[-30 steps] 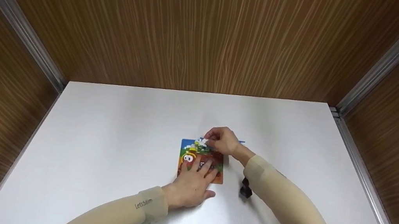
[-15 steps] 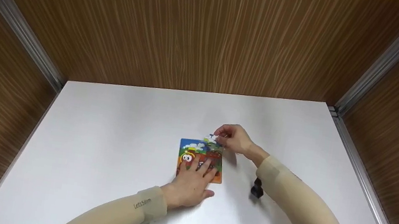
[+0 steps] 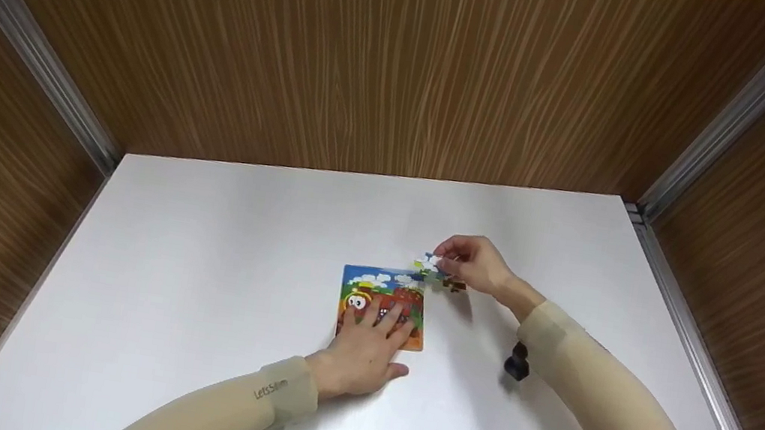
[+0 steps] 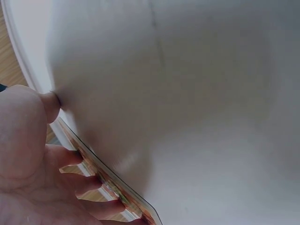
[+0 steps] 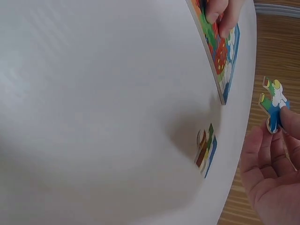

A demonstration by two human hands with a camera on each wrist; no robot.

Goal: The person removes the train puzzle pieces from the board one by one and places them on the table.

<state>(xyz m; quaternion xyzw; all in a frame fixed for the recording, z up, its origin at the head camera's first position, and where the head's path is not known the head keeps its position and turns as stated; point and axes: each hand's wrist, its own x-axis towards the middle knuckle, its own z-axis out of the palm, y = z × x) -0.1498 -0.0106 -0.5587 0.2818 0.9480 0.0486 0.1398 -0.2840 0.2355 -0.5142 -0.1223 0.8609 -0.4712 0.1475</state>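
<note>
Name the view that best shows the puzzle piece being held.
The right wrist view: the puzzle piece appears largest, its cut edges and print clear, though the right hand partly covers it. The head view shows it small, partly hidden; the left wrist view, not at all.

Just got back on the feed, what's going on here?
A person is working on a picture puzzle. The left hand rests with fingers spread on the brightly coloured puzzle board, which lies on the white table. The right hand pinches one puzzle piece above the table, off the board. A second piece lies loose on the table beside the board.
</note>
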